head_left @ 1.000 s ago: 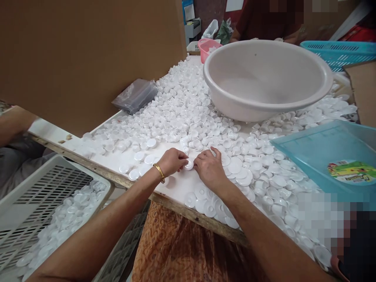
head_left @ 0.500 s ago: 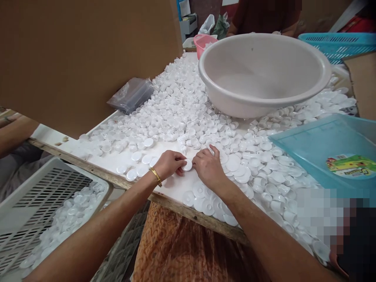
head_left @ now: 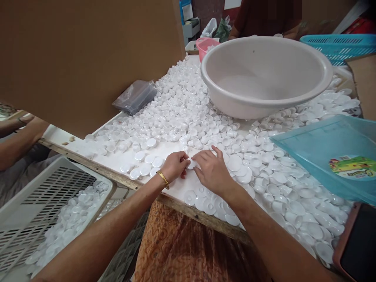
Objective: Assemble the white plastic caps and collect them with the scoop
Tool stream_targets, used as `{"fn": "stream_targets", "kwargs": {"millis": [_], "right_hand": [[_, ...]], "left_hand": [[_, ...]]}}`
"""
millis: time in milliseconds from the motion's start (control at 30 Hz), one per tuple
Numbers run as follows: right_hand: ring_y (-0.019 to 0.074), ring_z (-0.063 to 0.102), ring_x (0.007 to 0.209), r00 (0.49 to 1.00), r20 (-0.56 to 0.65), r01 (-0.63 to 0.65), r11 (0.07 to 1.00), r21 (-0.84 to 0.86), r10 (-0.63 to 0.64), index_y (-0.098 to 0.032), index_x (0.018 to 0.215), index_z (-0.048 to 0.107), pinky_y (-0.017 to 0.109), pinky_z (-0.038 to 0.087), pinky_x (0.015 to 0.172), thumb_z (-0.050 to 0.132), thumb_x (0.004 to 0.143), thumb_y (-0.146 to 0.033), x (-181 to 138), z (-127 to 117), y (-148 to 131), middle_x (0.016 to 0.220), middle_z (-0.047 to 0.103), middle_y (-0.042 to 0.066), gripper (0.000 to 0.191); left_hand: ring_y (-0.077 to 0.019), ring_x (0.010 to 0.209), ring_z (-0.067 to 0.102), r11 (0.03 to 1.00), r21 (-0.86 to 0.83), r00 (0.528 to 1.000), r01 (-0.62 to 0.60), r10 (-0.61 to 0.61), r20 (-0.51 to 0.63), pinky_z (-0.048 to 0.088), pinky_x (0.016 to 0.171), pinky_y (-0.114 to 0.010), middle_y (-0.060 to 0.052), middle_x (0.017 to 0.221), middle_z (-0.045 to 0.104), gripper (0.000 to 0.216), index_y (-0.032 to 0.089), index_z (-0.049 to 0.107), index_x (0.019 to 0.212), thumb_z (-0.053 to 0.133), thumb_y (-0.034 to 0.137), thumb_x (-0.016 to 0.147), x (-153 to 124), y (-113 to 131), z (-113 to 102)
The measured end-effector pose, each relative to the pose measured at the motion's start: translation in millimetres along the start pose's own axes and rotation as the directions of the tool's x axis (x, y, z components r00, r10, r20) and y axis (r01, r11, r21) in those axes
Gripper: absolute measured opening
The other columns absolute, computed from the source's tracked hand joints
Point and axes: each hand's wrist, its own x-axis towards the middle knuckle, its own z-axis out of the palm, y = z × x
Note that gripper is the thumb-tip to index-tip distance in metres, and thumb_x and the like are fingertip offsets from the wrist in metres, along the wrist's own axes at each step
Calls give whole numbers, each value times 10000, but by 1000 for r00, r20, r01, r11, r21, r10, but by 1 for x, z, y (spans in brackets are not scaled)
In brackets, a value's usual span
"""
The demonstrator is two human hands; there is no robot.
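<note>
Between my two hands, just above the white tabletop (head_left: 169,148), is a small round white plastic cap (head_left: 191,163). My left hand (head_left: 175,164), with a gold bangle at the wrist, pinches its left edge between thumb and fingers. From the right side, the thumb and fingertips of my right hand (head_left: 214,171) close on the same cap and partly cover it. Several similar white caps (head_left: 145,169) lie left of my left hand. Flat white discs with a ring in the middle (head_left: 210,207) are piled below my right hand, by the table's edge.
Loose white plastic pieces (head_left: 176,109) cover much of the table. A large pale basin (head_left: 266,103) stands on them, with a blue translucent tray (head_left: 311,145) and a phone (head_left: 357,243) at right. A cardboard sheet (head_left: 94,58) rises at left. Below is a white crate (head_left: 17,196). Other people sit nearby.
My right thumb and fingers have come in over the cap, which is now more covered. My left hand keeps its pinch. The whole view has shifted slightly.
</note>
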Motion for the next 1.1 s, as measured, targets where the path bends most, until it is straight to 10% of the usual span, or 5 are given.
{"fn": "stream_targets", "kwargs": {"millis": [167,367,833,1100], "right_hand": [[184,503,979,996,32,84,988,-131,-80,-199,882,632,463,114,1071,405,856,-111,-6,3,-9,884,647,34,244],[234,446,1103,996,56,77,965,-252,-65,-166,980,633,522,95,1086,412,847,-119,-10,4,-23,994,634,67,262],[198,495,1092,999,-41,-27,998,-64,24,-198,1009,640,472,130,1066,430,843,-144,-11,5,-17,1024,664,40,273],[228,482,995,975,-99,-213,957,-199,197,-167,826,657,439,225,980,582,776,-209,1,4,9,928,647,82,99]], "left_hand": [[-143,672,552,808,504,881,-303,440,-176,444,606,-266,-22,752,565,45,170,542,834,518,170,796,-8,-5,2],[-197,932,529,423,747,679,-513,732,51,428,788,-357,-95,1037,605,209,140,580,986,412,134,861,-28,-21,7],[-259,1188,436,437,809,672,-393,737,-72,125,1053,-543,-50,1066,635,235,199,615,1010,437,183,857,-66,-35,0],[-225,931,539,526,796,702,-300,686,-189,404,798,-389,-85,1029,618,256,183,600,1057,457,233,851,-29,-15,-19]]}}
